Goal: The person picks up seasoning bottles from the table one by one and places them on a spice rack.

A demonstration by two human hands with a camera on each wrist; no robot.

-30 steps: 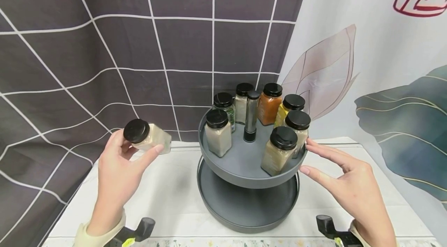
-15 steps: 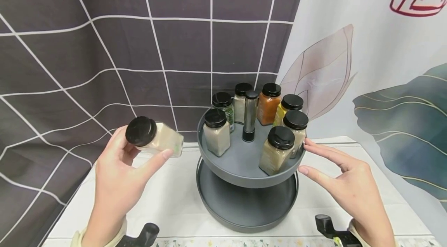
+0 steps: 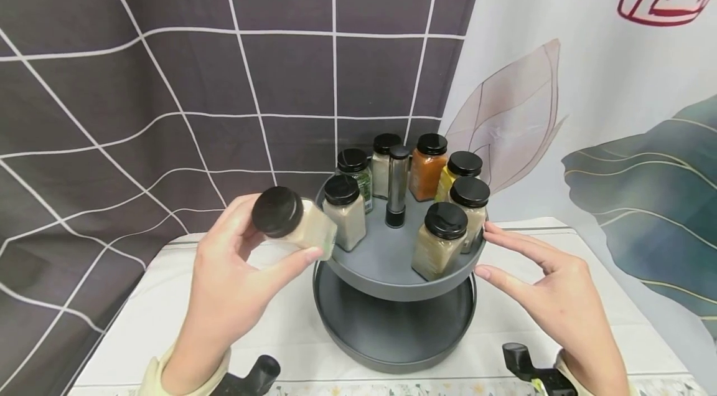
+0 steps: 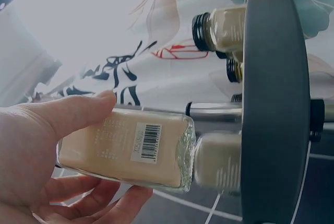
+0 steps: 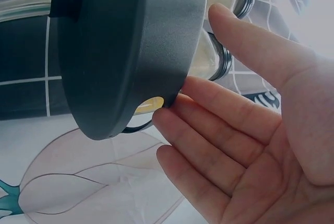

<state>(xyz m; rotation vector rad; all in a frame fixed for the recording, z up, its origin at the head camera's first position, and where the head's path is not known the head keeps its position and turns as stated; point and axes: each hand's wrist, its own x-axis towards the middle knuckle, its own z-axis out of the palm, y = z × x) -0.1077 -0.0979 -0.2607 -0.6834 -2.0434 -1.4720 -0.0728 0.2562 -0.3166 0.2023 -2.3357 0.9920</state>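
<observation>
My left hand grips a square glass spice jar of pale beige powder with a black lid, tilted, its base toward the upper tray. A barcode label shows on the jar in the left wrist view. The jar is beside the left edge of the grey two-tier turntable, overlapping a standing beige jar in the head view. My right hand rests its fingertips at the upper tray's right rim, fingers fairly straight. Near them stand two jars of tan powder, the front one closest to the rim.
On the upper tray stand an orange jar, a yellow jar, a green herb jar and another pale jar around a metal post. The lower tray sits on a white tabletop. A dark gridded curtain hangs behind.
My left hand has carried the spice jar rightward to the turntable's left edge. The right hand keeps its place at the rim, and the whole scene has shifted slightly left in view.
</observation>
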